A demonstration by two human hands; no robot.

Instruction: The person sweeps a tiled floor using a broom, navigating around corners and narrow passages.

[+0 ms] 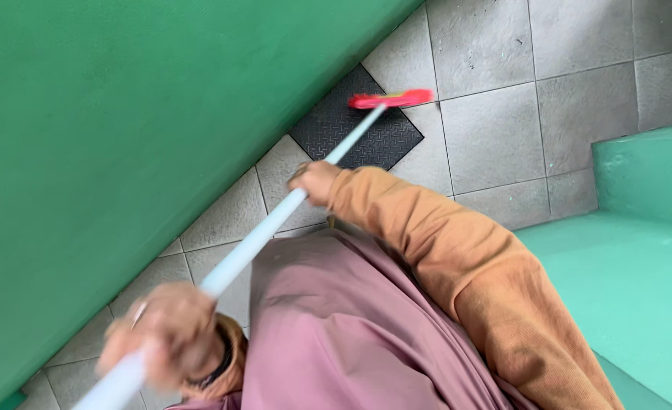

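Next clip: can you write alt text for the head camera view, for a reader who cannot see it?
Seen from above, a person grips a long pale broom handle with both hands, the left hand blurred near its top and the right hand lower down. Its red broom head rests at the edge of a dark mat on grey floor tiles, beside a green wall.

We look down on a floor of square grey tiles (495, 137) with thin dark joints, running diagonally across our view. To one side a smooth green wall (123, 129) fills much of the picture, its lower edge meeting the tiles, and a dark, square, textured mat (355, 129) lies flat on the tiles right beside that wall. On the opposite side we see lighter green painted steps (632, 258) rising from the floor.
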